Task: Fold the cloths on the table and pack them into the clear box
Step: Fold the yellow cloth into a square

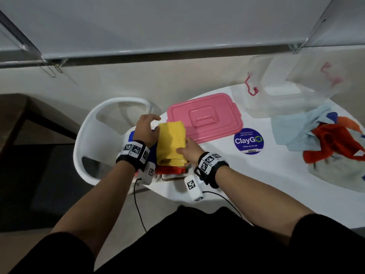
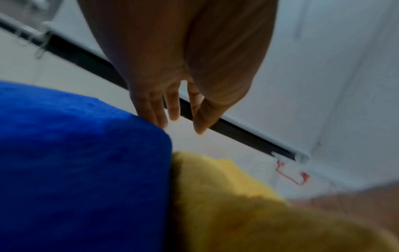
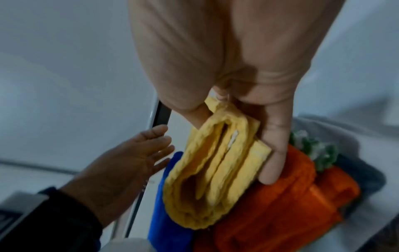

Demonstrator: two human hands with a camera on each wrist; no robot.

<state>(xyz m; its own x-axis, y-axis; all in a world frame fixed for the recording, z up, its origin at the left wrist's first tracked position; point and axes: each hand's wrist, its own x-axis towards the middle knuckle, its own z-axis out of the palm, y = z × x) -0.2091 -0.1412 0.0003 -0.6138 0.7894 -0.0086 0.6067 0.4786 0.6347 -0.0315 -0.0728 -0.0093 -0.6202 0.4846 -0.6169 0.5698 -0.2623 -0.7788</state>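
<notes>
**Packing the folded yellow cloth**

Left hand [image 1: 145,129], fingers spread and empty, touches the blue cloth [image 2: 75,162]. Right hand [image 1: 188,148] pinches the yellow cloth [image 1: 171,143] beside it, above the orange cloth [image 3: 280,201]. Loosened fingers would probably let the layers spring open.

Two bare hands are in view: one left hand [image 1: 145,129] and one right hand [image 1: 189,149]. Between their fingers sits one folded yellow cloth [image 1: 171,144]. Just left of the left-hand fingers lies one folded blue cloth [image 2: 82,163]; under the right-hand fingers lies one folded orange cloth [image 3: 278,202], with one green-and-white cloth [image 3: 313,150] beyond those fingertips. Two clear plastic boxes show: one [image 1: 171,176] under the hands, largely hidden, and one [image 1: 286,95] well right of the fingers. There is one pink plastic lid [image 1: 205,117], one round blue sticker [image 1: 248,141], one loose heap of unfolded cloths [image 1: 324,139] and one white plastic chair [image 1: 88,135].
</notes>
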